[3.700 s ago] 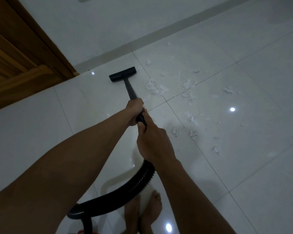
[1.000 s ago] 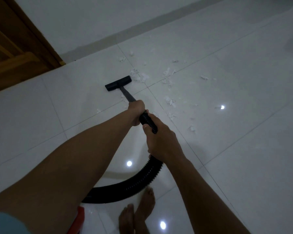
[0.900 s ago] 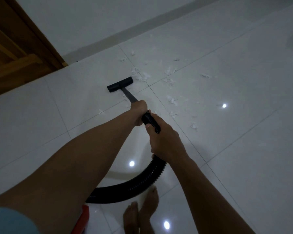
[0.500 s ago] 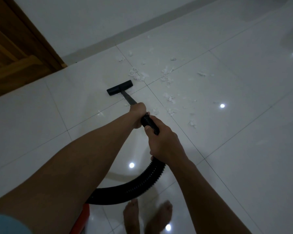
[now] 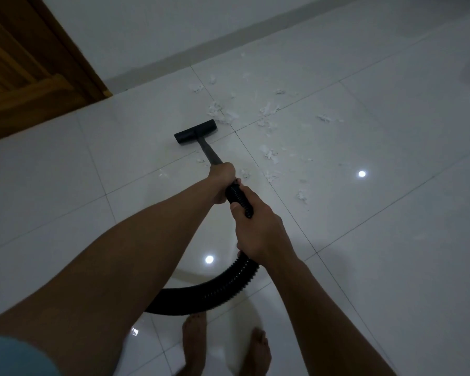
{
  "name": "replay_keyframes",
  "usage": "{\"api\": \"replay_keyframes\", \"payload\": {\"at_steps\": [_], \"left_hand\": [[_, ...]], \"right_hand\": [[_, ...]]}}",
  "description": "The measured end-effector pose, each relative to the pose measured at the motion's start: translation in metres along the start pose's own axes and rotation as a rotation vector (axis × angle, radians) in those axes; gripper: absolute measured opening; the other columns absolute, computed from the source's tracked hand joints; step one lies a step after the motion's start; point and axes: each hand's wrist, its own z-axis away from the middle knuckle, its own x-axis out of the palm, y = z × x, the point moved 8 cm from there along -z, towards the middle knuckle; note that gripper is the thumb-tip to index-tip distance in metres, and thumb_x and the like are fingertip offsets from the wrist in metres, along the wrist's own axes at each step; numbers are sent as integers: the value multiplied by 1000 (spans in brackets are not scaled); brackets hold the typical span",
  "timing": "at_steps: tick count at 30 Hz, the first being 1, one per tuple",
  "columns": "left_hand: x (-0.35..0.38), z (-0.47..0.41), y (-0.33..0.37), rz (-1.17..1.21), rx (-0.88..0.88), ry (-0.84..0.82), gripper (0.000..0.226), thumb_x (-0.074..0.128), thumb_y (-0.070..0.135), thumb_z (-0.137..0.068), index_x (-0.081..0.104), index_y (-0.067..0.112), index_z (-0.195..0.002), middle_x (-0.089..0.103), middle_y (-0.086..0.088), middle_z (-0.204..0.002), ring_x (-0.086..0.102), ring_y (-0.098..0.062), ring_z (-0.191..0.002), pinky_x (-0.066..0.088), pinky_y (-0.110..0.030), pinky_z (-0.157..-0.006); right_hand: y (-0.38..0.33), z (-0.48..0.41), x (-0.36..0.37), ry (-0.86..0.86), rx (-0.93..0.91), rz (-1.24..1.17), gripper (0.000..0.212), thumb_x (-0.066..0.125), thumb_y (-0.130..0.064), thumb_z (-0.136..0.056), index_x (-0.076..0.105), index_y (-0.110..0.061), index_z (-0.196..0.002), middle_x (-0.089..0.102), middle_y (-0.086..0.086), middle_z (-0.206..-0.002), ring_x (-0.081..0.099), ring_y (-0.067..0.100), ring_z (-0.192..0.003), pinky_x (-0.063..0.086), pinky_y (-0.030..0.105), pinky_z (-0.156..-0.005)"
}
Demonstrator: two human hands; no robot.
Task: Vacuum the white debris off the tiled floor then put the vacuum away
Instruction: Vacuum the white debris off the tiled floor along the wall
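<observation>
A black vacuum floor head (image 5: 196, 131) lies flat on the white tiled floor (image 5: 377, 240), joined to a thin dark wand (image 5: 210, 152). My left hand (image 5: 223, 180) grips the wand's lower end. Just behind it my right hand (image 5: 258, 229) grips the black ribbed hose (image 5: 217, 290), which curves down and left beneath my arms. White debris (image 5: 269, 153) lies scattered to the right of the head and beyond it, with a clump (image 5: 220, 112) just past the head's right end. Small flecks (image 5: 163, 173) lie left of the wand.
A wooden door and frame (image 5: 38, 77) stand at the upper left. A white wall with a grey skirting (image 5: 228, 42) runs along the back. My bare feet (image 5: 225, 346) stand at the bottom centre. Ceiling lights reflect as bright spots (image 5: 361, 173) on the tiles.
The floor head has slid back and forth a little near the tile joint. My feet have stepped apart. Both hands keep the same hold on the wand and hose.
</observation>
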Motion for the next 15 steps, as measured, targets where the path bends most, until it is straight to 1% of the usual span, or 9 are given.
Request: {"api": "replay_keyframes", "payload": {"at_steps": [2, 4, 6, 9, 11, 15], "left_hand": [[7, 2, -7, -5, -6, 1, 46, 40, 12, -99, 40, 5, -144, 53, -5, -73, 52, -12, -54, 46, -18, -39], [14, 4, -13, 4, -12, -10, 44, 40, 11, -99, 42, 5, -142, 53, -5, -72, 51, -12, -55, 47, -24, -46], [21, 7, -18, 26, -12, -15, 41, 40, 9, -99, 44, 4, -139, 52, -6, -71, 51, -13, -56, 47, -26, -52], [28, 11, -25, 23, -13, -15, 43, 39, 9, -98, 43, 3, -141, 51, -6, -71, 50, -13, -56, 47, -26, -52], [33, 12, -30, 18, -10, -9, 45, 39, 9, -99, 41, 4, -143, 51, -6, -71, 50, -13, -55, 46, -26, -50], [42, 18, -38, 19, -14, -7, 46, 39, 10, -99, 40, 4, -145, 50, -5, -72, 49, -12, -55, 46, -25, -46]], "right_hand": [[8, 4, -5, -12, 23, -7, 50, 42, -41, -106, 29, -47, -154, 68, 1, -106, 65, 10, -76, 58, 33, -77], [14, 7, -9, -22, 30, -9, 50, 42, -41, -106, 29, -47, -154, 69, 3, -109, 66, 11, -76, 59, 33, -76], [20, 9, -14, -21, 31, -13, 51, 42, -41, -106, 28, -47, -154, 69, 4, -115, 69, 15, -82, 59, 35, -81], [29, 13, -19, -18, 30, -4, 51, 42, -42, -105, 29, -46, -154, 68, 5, -121, 69, 21, -96, 58, 41, -89], [35, 16, -23, -20, 31, 2, 51, 43, -41, -105, 29, -47, -154, 68, 5, -119, 70, 21, -95, 58, 41, -90], [43, 23, -32, -28, 32, -3, 51, 43, -41, -105, 29, -47, -154, 70, 4, -113, 69, 17, -85, 59, 35, -82]]}}
